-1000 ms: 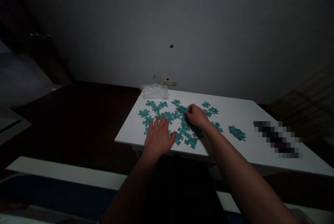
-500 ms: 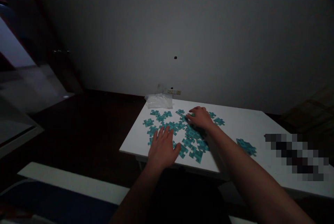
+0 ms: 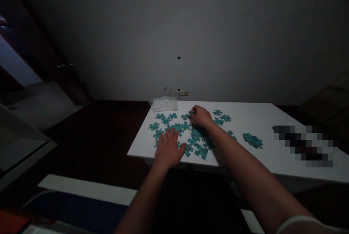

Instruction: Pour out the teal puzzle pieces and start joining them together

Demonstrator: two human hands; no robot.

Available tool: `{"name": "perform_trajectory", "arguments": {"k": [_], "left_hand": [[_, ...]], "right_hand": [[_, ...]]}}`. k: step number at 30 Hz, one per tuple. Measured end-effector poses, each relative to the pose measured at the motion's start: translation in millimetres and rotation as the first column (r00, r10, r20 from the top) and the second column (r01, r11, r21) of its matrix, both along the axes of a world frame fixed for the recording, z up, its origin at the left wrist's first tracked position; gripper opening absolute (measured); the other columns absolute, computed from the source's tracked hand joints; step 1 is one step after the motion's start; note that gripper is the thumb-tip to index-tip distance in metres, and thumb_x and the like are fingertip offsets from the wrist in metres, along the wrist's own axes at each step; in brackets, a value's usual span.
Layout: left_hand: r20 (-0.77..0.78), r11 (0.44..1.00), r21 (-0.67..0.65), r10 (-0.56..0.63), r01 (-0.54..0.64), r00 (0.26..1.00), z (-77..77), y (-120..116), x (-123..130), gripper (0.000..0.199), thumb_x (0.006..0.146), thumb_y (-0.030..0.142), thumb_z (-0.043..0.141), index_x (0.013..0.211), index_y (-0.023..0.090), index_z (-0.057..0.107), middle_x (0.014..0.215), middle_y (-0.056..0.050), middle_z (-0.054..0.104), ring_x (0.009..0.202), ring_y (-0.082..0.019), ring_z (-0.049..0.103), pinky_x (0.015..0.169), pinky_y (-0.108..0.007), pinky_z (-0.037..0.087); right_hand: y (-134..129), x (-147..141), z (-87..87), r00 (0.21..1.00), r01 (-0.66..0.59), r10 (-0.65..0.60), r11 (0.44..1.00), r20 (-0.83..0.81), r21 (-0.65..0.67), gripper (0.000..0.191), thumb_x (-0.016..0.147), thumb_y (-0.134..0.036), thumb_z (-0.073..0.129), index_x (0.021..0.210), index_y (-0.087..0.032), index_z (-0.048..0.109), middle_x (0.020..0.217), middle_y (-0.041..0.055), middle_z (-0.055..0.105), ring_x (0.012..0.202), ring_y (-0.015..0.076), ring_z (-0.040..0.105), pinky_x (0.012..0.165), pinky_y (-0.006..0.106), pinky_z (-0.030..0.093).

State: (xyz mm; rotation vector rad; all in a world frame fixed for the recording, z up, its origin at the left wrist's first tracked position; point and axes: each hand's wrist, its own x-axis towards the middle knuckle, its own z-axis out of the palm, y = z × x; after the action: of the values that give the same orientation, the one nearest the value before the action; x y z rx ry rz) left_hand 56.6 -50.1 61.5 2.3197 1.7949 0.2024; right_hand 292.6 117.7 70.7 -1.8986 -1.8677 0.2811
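Observation:
Teal jigsaw pieces (image 3: 202, 151) lie scattered and partly overlapping on the white table (image 3: 256, 115). My left hand (image 3: 169, 148) rests palm down over the near left part of the scatter, fingers spread and holding nothing. At the far side of the pieces, my right hand (image 3: 201, 117) pinches one puzzle piece (image 3: 192, 112) between thumb and fingers. Just left of that hand another loose piece (image 3: 185, 117) lies flat. My right hand and forearm hide some of the pieces beneath them.
A clear plastic bag (image 3: 164, 104) lies at the table's far left corner. Toward the right sits a small pile of teal pieces (image 3: 253, 141), with a blurred-out dark object (image 3: 302, 145) beyond it. A wall with a socket strip (image 3: 181, 93) stands behind the table.
My right hand has shifted slightly left and now shows a puzzle piece in its pinch. My left hand stays flat in about the same place. The whole view has turned slightly.

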Motion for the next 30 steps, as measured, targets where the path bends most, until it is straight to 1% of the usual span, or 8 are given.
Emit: {"name": "perform_trajectory", "arguments": {"k": [2,5,9,12,16,20,24,30], "left_hand": [[-0.004,1.0,0.012,-0.002,0.003,1.0,1.3,-1,1,0.08,0.124,0.058,0.05,0.192,0.017,0.051,0.205,-0.017,0.038,0.193,-0.041,0.035,0.16,-0.063,0.027],[-0.015,1.0,0.02,-0.004,0.004,1.0,-0.1,0,1,0.078,0.125,0.057,0.049,0.192,0.017,0.05,0.205,-0.017,0.037,0.193,-0.041,0.035,0.16,-0.063,0.026],[-0.04,0.999,0.035,-0.005,0.007,0.999,-5.5,5,2,0.077,0.125,0.057,0.05,0.193,0.021,0.05,0.206,-0.015,0.037,0.193,-0.04,0.033,0.159,-0.064,0.025],[-0.06,0.999,0.036,-0.013,0.015,0.998,-9.0,9,1,0.076,0.125,0.057,0.049,0.194,0.023,0.049,0.207,-0.015,0.035,0.194,-0.041,0.032,0.158,-0.066,0.025],[-0.083,0.999,0.04,-0.013,0.017,0.996,-10.6,12,-1,0.076,0.127,0.058,0.046,0.195,0.025,0.048,0.207,-0.013,0.035,0.194,-0.041,0.033,0.157,-0.066,0.028],[-0.109,0.998,0.058,-0.007,0.013,0.994,-11.9,12,-4,0.074,0.127,0.057,0.045,0.194,0.025,0.05,0.206,-0.012,0.038,0.193,-0.039,0.035,0.157,-0.064,0.029],[-0.103,0.997,0.072,-0.011,0.019,0.995,-13.4,11,-7,0.07,0.128,0.056,0.046,0.192,0.029,0.054,0.205,-0.009,0.041,0.192,-0.038,0.038,0.156,-0.064,0.031],[-0.106,0.998,0.068,-0.01,0.017,0.994,-12.4,9,-6,0.071,0.128,0.055,0.049,0.192,0.023,0.053,0.205,-0.014,0.041,0.192,-0.039,0.037,0.157,-0.064,0.03]], "right_hand": [[-13,23,7.5,0.992,0.048,-0.04,0.997,-0.116,0.065,0.036,0.109,-0.031,0.067,0.139,-0.025,0.086,0.135,0.0187,0.09,0.124,0.0372,0.081,0.106,0.049,0.062],[-47,81,5.6,0.978,0.103,-0.073,0.984,-0.195,0.146,0.041,0.111,-0.031,0.058,0.139,-0.023,0.087,0.128,0.0167,0.091,0.118,0.0356,0.083,0.106,0.047,0.062],[-109,173,-17.9,0.963,0.241,-0.214,0.956,-0.162,0.166,0.038,0.11,-0.031,0.054,0.124,-0.027,0.089,0.13,0.0163,0.092,0.122,0.0376,0.084,0.107,0.049,0.062],[-145,218,-37.6,0.946,0.324,-0.316,0.936,-0.08,0.135,0.038,0.11,-0.032,0.055,0.121,-0.025,0.091,0.124,0.0192,0.092,0.119,0.0404,0.085,0.106,0.052,0.062],[-164,230,-52.3,0.956,0.257,-0.275,0.953,0.099,0.163,0.046,0.116,-0.037,0.051,0.117,-0.019,0.093,0.13,0.0245,0.091,0.133,0.0435,0.081,0.123,0.059,0.056],[-165,222,-55.4,0.971,0.216,-0.231,0.954,0.053,0.208,0.051,0.12,-0.04,0.049,0.134,-0.02,0.094,0.149,0.0236,0.088,0.147,0.0431,0.076,0.132,0.064,0.052],[-167,219,-59.2,0.992,0.106,-0.116,0.982,0.053,0.158,0.048,0.114,-0.049,0.07,0.151,-0.027,0.091,0.171,0.0196,0.079,0.16,0.0451,0.07,0.136,0.064,0.053],[-165,227,-68.4,0.996,0.067,-0.075,0.985,0.046,0.161,0.045,0.114,-0.045,0.064,0.142,-0.026,0.094,0.162,0.0185,0.084,0.156,0.0429,0.075,0.135,0.06,0.057]]}}
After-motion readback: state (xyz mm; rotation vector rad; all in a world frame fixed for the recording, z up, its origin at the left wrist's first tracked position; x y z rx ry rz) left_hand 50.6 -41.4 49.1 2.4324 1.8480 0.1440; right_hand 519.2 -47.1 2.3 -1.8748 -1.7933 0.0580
